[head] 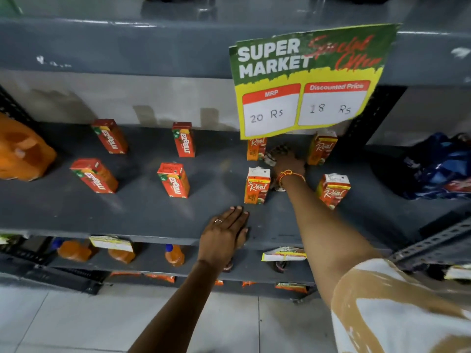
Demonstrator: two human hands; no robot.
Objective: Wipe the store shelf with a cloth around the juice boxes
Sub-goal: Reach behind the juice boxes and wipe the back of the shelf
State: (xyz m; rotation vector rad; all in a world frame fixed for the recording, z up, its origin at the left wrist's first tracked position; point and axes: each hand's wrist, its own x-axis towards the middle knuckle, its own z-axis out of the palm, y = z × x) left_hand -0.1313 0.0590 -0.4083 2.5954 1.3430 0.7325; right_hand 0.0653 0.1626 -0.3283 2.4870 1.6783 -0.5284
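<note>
Shelf (142, 212) of grey metal carrying eight upright juice boxes in two rows. Four red Maaza cartons stand on the left: two far (110, 136) (183, 139), two near (94, 176) (174, 180). Four orange Real cartons stand on the right: two far (256, 148) (322, 149), two near (257, 186) (333, 190). Right hand (289, 163) reaches far in between the four Real cartons, palm down, pressing a checked cloth (279, 151) onto the shelf surface; the cloth shows mostly beyond the fingers and at the left of the hand. A red-and-yellow thread band (290, 175) circles the wrist. Left hand (225, 234) lies flat and released, fingers extended, on the near edge of the shelf, just in front of the near left Real carton, grasping nothing. A green-and-yellow price sign (305, 80) hangs from the shelf above, partly covering the far Real cartons.
</note>
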